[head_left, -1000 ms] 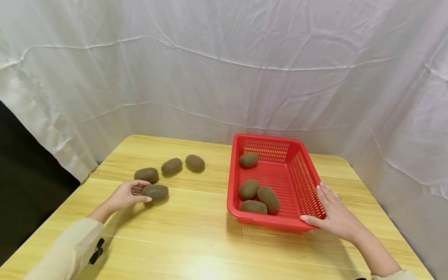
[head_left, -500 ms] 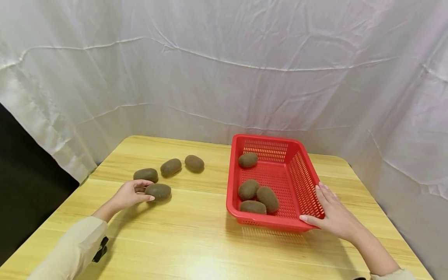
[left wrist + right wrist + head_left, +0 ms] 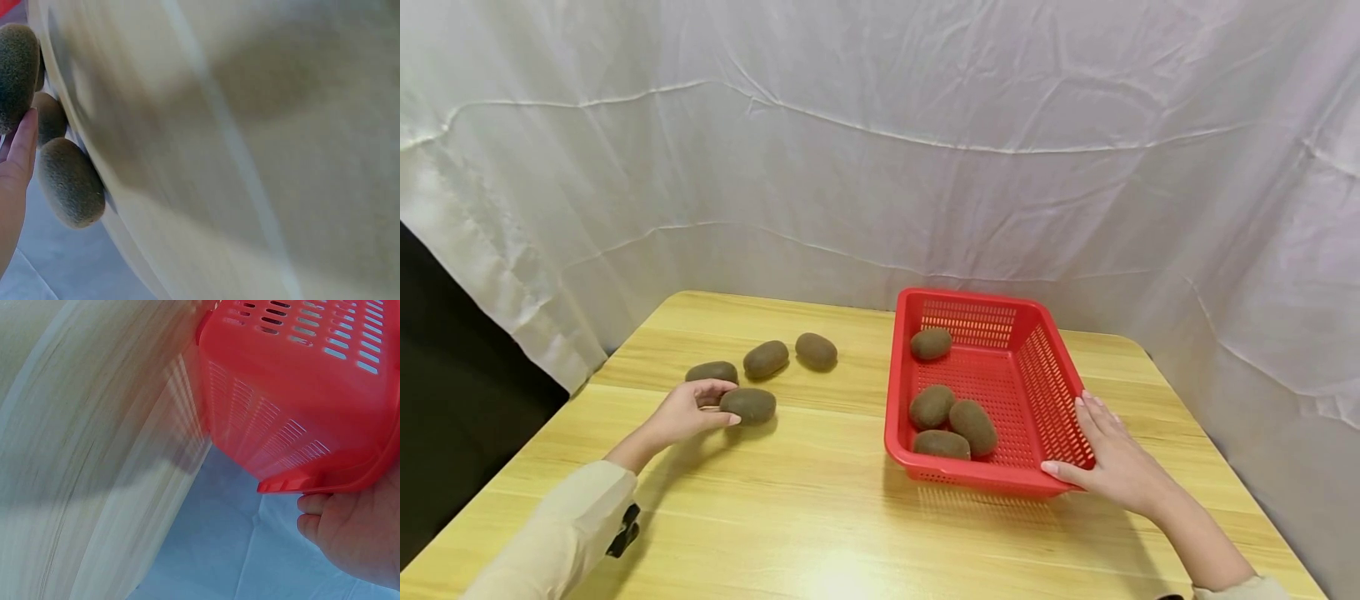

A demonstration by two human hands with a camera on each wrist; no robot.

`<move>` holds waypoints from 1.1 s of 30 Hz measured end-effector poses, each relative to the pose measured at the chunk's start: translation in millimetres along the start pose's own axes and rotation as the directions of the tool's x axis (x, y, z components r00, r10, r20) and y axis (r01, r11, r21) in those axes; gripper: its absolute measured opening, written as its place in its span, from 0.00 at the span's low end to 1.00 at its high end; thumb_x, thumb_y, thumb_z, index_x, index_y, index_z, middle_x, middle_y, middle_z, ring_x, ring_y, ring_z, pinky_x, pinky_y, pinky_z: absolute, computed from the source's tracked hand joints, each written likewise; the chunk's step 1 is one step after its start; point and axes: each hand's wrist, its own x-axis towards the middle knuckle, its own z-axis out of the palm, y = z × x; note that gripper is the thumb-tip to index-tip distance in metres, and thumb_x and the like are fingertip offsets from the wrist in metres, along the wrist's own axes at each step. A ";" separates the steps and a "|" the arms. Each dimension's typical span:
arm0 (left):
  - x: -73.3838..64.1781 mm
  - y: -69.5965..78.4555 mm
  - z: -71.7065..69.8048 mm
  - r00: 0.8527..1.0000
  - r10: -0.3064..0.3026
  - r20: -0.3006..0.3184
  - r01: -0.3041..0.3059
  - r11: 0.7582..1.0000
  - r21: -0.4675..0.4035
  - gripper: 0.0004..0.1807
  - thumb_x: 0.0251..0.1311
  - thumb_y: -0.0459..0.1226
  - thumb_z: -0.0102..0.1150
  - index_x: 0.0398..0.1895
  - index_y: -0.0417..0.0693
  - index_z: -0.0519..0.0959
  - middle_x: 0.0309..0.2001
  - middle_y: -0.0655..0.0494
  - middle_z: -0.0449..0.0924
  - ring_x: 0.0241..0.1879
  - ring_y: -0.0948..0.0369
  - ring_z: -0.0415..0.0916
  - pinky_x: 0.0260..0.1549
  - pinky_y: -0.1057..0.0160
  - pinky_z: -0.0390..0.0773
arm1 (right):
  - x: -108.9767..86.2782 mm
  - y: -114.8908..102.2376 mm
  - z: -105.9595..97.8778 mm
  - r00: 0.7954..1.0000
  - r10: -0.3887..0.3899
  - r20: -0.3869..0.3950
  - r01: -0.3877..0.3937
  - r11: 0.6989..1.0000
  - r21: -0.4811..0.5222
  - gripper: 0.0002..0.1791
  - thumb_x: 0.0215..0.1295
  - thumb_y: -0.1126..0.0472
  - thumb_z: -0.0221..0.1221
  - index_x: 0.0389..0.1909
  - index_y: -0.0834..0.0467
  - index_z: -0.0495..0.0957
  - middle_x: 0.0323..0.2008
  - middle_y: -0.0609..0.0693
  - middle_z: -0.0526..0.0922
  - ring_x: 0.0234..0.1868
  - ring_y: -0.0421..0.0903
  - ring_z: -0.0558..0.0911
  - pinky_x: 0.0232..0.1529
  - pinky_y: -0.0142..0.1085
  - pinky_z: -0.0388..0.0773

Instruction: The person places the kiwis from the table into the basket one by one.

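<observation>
My left hand (image 3: 688, 412) pinches a brown fuzzy kiwi (image 3: 749, 406) between thumb and fingers, close over the left part of the table. The same kiwi (image 3: 16, 78) shows at the left edge of the left wrist view. Just behind that hand lies another kiwi (image 3: 712, 373), partly hidden by the fingers. On the right, my right hand (image 3: 1120, 467) rests on the near right corner of a red plastic basket (image 3: 977, 475), its fingers straight along the side rim and its thumb over the corner. Several kiwis (image 3: 973, 427) lie along the basket's left side.
Two more kiwis, a middle one (image 3: 767, 359) and a right one (image 3: 816, 352), lie on the wooden table (image 3: 820, 517) behind the left hand. White cloth (image 3: 865, 167) hangs behind the table and at its sides.
The left hand has moved a little right and away from me with its kiwi. The right hand and the basket have stayed in place.
</observation>
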 end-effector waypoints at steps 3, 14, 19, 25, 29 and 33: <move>2.8 2.2 0.3 1.000 0.010 0.000 -0.010 0.999 -0.042 0.29 0.52 0.37 0.66 0.55 0.29 0.70 0.52 0.35 0.74 0.51 0.45 0.75 0.44 0.69 0.79 | 0.1 0.4 0.3 1.000 -0.002 -0.005 0.002 1.000 -0.002 0.59 0.53 0.37 0.59 0.70 0.70 0.41 0.71 0.68 0.42 0.70 0.68 0.46 0.63 0.66 0.48; 14.6 11.8 4.6 0.999 0.031 -0.019 -0.033 0.996 -0.080 0.27 0.52 0.38 0.66 0.53 0.33 0.73 0.49 0.38 0.77 0.49 0.48 0.77 0.43 0.71 0.79 | 0.7 0.7 0.5 1.000 0.001 -0.001 -0.001 1.000 0.002 0.59 0.53 0.37 0.59 0.70 0.69 0.40 0.71 0.68 0.42 0.70 0.67 0.45 0.63 0.66 0.48; 21.2 19.9 8.0 1.000 0.008 -0.030 -0.010 0.997 -0.077 0.28 0.51 0.41 0.67 0.54 0.36 0.73 0.52 0.39 0.77 0.52 0.47 0.76 0.46 0.68 0.79 | 0.6 1.0 0.5 1.000 0.000 0.000 0.000 1.000 0.005 0.59 0.53 0.37 0.59 0.70 0.69 0.40 0.71 0.68 0.41 0.70 0.67 0.45 0.64 0.66 0.47; 30.7 31.1 12.2 1.000 -0.016 -0.012 0.015 0.996 -0.089 0.31 0.52 0.42 0.66 0.57 0.38 0.71 0.54 0.40 0.75 0.54 0.47 0.74 0.46 0.67 0.79 | -0.2 1.2 1.5 1.000 -0.013 -0.010 0.013 1.000 0.006 0.58 0.54 0.38 0.59 0.70 0.70 0.40 0.71 0.69 0.42 0.71 0.67 0.44 0.66 0.65 0.44; 36.5 38.4 15.2 1.000 -0.010 -0.003 0.010 0.993 -0.115 0.31 0.52 0.41 0.66 0.58 0.37 0.70 0.55 0.39 0.74 0.55 0.47 0.73 0.47 0.68 0.79 | 0.0 1.0 1.2 1.000 -0.011 -0.007 0.011 1.000 0.006 0.58 0.54 0.37 0.59 0.70 0.70 0.40 0.71 0.69 0.41 0.71 0.67 0.44 0.66 0.64 0.44; 42.5 44.5 18.9 1.000 0.002 -0.013 -0.004 0.990 -0.142 0.30 0.51 0.40 0.67 0.57 0.37 0.71 0.56 0.40 0.74 0.56 0.47 0.73 0.48 0.68 0.78 | 0.1 0.5 0.3 1.000 -0.005 -0.003 0.005 1.000 0.009 0.59 0.54 0.37 0.59 0.70 0.70 0.39 0.71 0.69 0.41 0.70 0.67 0.44 0.66 0.65 0.44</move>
